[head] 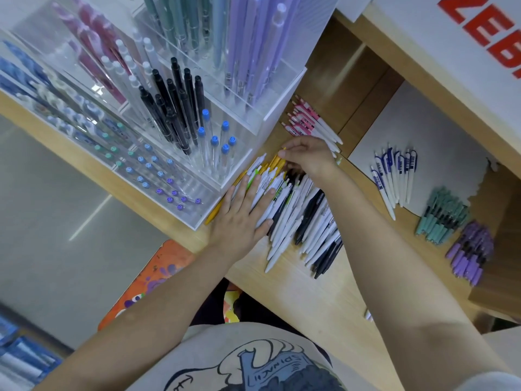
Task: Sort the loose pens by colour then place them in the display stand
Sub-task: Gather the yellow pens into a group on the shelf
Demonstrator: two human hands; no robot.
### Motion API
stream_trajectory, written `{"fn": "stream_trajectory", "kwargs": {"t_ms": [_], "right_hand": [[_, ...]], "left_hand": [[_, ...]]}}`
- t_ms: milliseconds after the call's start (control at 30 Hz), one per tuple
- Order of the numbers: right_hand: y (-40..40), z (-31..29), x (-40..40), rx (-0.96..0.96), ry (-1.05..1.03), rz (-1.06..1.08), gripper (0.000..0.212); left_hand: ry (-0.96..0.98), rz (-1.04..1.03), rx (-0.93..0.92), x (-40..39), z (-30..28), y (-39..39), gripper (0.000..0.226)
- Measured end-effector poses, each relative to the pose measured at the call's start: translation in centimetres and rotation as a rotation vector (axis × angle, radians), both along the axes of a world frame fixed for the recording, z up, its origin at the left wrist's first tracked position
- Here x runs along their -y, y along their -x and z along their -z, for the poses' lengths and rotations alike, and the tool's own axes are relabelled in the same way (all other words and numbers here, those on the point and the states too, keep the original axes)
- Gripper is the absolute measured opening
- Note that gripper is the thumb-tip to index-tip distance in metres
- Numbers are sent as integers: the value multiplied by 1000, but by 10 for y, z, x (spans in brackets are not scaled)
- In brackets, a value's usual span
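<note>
— How are the hands lying?

— The left hand [242, 214] is flat, fingers straight and spread, pressing down on the pile of loose pens [293, 210] on the wooden counter [324, 300]. The right hand [308, 158] reaches over the far end of that pile, wrist bent, its fingertips pinching the tip of a yellow pen [277, 160]. Both forearms come in bare from below.

— And the stand?

— The clear display stand [262, 114] sits just beyond the left hand, its corner nearly touching the fingers. Black pens [174, 105] stand upright in it, blue-capped ones [218, 139] beside them, lilac ones further back.

— What has been sorted?

— A pink group [307, 122] lies just past the right hand. Well off to that hand's right are the blue-clipped pens [394, 176] on a white sheet [439, 128], then a teal bunch [442, 218] and a purple bunch [470, 252].

— Any writing?

— Big red letters on the white board [451, 52] far right, cut by the frame: I read "ZEB" and no more. Print on the pen barrels is too small to make out. The drawing on the person's shirt [253, 362] carries lettering I cannot read

— Anything hidden?

— The left palm covers part of the pile, and the stand's upper tiers run out of frame, blurred
</note>
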State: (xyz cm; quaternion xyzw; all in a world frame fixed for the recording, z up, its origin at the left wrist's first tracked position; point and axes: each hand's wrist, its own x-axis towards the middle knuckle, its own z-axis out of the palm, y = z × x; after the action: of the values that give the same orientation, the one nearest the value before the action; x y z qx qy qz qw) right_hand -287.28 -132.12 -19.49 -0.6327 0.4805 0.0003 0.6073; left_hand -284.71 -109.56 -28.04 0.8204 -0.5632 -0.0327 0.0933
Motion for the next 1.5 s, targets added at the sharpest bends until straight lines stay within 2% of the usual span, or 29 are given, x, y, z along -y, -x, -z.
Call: {"fn": "stream_trajectory", "kwargs": {"t_ms": [100,267,333,400,467,533,633,667,733,833,900,933,1000,1067,1133,1233,1367,1500], "right_hand": [[10,-16,16,67,83,117,17],[41,-56,33,175,227,178,16],[55,-69,36,159,265,210,16],[67,-80,36,165,270,201,16],[76,-88,28,160,245,140,16],[76,-92,10,140,178,54,16],[65,-80,-20,150,14,-72,15],[61,-74,-28,146,-21,-97,16],[55,-62,-38,129,-70,-133,17],[52,-42,-36,86,-85,-67,18],[52,-26,-28,-1,55,-16,16],[53,-18,-23,-60,163,-56,18],[48,-9,-20,-196,335,-290,37],[42,-4,-23,-354,431,-550,69],[35,-1,-27,-463,492,-650,85],[30,6,-27,-454,514,-616,75],[28,9,-26,-348,482,-451,37],[29,-12,-23,-180,280,-161,22]], "left_hand": [[-59,10,12,2,-4,0,64],[-127,38,-73,2,-17,-3,66],[-88,42,-104,4,-29,-4,67],[26,16,-215,5,-48,-4,69],[181,-55,-459,6,-73,-3,68],[216,-184,-863,12,-105,0,62],[33,-375,-1503,24,-133,-3,40],[-26,-409,-1630,25,-133,-6,35],[-115,-410,-1757,21,-125,-13,32],[-122,-446,-1820,7,-105,-18,31],[-90,-518,-1862,-1,-95,-20,29],[-78,-555,-1882,-3,-91,-20,28],[-54,-617,-1911,-8,-83,-20,23],[-55,-635,-1901,-11,-78,-19,18],[-48,-648,-1908,-13,-75,-18,19],[-27,-676,-1908,-14,-71,-18,26],[-12,-671,-1900,-12,-70,-17,28],[-6,-668,-1904,-13,-71,-17,26]]}}
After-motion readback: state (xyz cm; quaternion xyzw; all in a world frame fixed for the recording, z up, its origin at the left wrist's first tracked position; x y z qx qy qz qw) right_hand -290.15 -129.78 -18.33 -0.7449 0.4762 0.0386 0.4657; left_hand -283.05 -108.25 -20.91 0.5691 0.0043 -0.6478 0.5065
